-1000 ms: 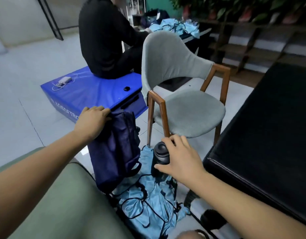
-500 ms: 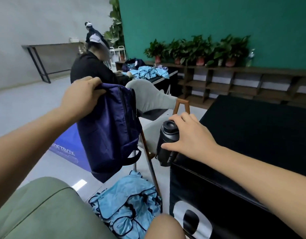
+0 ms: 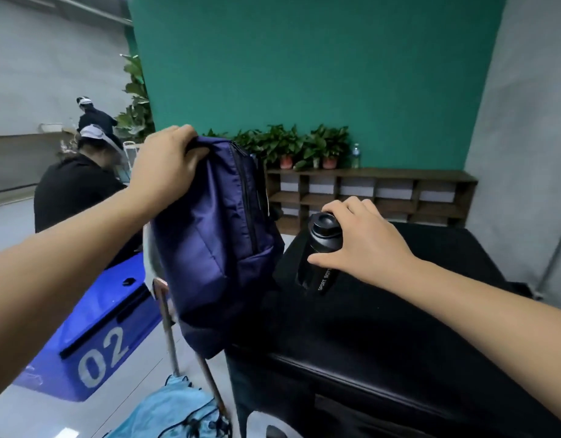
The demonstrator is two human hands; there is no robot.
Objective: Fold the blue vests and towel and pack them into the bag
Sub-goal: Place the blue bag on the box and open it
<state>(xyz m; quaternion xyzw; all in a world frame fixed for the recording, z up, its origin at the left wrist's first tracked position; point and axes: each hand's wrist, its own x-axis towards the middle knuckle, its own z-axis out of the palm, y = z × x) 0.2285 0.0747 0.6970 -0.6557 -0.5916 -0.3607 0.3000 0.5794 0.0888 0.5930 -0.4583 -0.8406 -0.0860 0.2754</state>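
Observation:
My left hand (image 3: 165, 165) grips the top of a dark blue backpack (image 3: 219, 245), which hangs in the air beside the left edge of the black table (image 3: 399, 327). Its zip looks closed. My right hand (image 3: 364, 245) grips a black sports bottle (image 3: 320, 251) near its cap, over the table's far left corner. A heap of light blue vests (image 3: 175, 412) with black trim lies on the floor at the bottom, below the bag. No towel shows.
A blue box (image 3: 92, 336) marked 02 stands on the floor at left, with a person in black (image 3: 73, 191) sitting beyond it. Wooden chair legs (image 3: 168, 330) rise behind the bag. A wooden shelf (image 3: 367, 194) with potted plants lines the green wall.
Both hands have risen from the floor: the left lifted the backpack to table height, the right carried the bottle up over the table corner. My view has tilted up.

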